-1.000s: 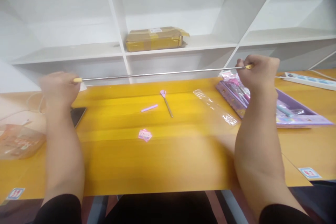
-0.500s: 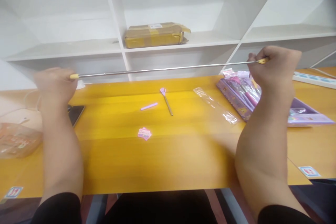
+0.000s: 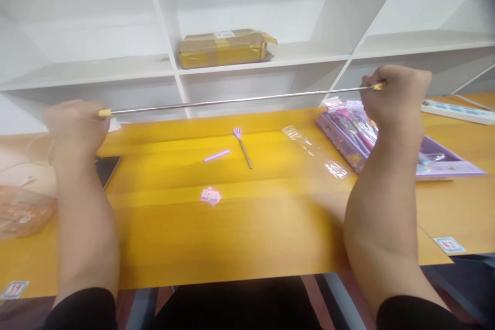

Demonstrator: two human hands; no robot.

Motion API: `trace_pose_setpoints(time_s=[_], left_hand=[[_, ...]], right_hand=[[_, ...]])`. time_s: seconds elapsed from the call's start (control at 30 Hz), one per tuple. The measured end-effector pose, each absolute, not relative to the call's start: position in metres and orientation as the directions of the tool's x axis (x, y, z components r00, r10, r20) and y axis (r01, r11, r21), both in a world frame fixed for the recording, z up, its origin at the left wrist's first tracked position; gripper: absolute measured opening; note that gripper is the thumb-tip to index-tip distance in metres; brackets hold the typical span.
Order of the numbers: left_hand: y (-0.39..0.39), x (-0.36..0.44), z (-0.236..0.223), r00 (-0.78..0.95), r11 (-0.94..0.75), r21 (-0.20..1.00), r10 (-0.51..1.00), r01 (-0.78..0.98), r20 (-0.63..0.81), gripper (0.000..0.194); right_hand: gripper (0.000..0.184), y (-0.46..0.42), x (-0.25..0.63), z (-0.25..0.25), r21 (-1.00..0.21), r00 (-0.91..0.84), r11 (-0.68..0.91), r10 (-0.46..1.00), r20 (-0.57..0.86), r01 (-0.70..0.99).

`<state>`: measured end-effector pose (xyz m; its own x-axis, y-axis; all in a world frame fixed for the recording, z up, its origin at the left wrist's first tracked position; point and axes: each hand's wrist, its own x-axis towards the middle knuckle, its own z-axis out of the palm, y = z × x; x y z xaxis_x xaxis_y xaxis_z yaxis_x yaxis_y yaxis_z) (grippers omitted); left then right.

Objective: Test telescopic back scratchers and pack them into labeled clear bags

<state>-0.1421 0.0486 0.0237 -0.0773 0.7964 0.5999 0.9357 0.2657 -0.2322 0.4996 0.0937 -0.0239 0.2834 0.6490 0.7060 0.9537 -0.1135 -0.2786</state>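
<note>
A long thin silver telescopic rod with yellow ends stretches across the view above the yellow table. My left hand is closed round its left end and my right hand is closed round its right end. Both forearms stand upright from the table's front edge. Below the rod, on the table, lie a small pink-headed scratcher, a short pink stick and a small pink card.
A clear plastic sleeve and a purple stationery box lie at the right, a power strip behind. A phone and a plastic bag sit at the left. White shelves hold a brown parcel.
The rod has grown longer as my hands moved apart, then shifted slightly left with the view. The things on the table have not moved.
</note>
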Motion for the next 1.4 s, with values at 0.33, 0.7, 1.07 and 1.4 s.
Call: trace_pose_setpoints(time_s=[0.33,0.7,1.07,1.4], left_hand=[[0.058,-0.139,0.018,-0.093,0.289,-0.275,0.826,0.917,0.556,0.016],[0.063,-0.049,-0.010,-0.022,0.077,-0.313,0.984,0.947,0.175,0.039],[0.024,0.019,-0.032,0.038,-0.025,-0.162,0.996,0.986,0.076,0.030],[0.011,0.024,-0.035,0.129,-0.113,-0.253,0.990,0.961,0.049,0.033]], right_hand=[[0.037,0.100,0.494,-0.025,-0.277,0.277,-0.114,0.691,0.668,0.954],[0.024,0.107,0.410,-0.024,-0.216,0.092,0.051,0.793,0.602,0.975],[0.034,0.051,0.282,-0.032,-0.135,-0.161,0.273,0.827,0.538,0.953],[0.026,0.034,0.228,-0.062,-0.124,-0.479,0.556,0.792,0.380,0.822]])
